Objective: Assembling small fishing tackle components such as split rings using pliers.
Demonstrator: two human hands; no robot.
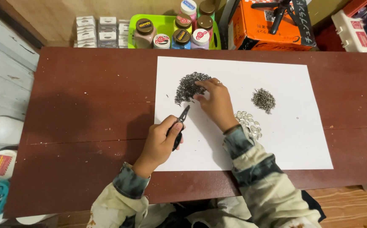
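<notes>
A dark red-brown table (pixel 86 105) fills most of the view, and a large white sheet of paper (pixel 293 139) lies on it with its near edge partly hidden under the person's sleeves. Behind the table a green tray (pixel 162 23) of jars is cut off by the top edge, and an orange box (pixel 259 29) beside it is cut off too. On the sheet, a big heap of small dark metal pieces (pixel 185 88) is too fine to make out singly; a smaller grey heap (pixel 263 100) lies well apart to the right, and a cluster of clear beads (pixel 247 120) is half covered by the right wrist. The right hand (pixel 217 103) lies loosely open, fingertips touching the big heap. The left hand (pixel 160 141) is closed around small black pliers (pixel 179 126), tip pointing toward that heap.
</notes>
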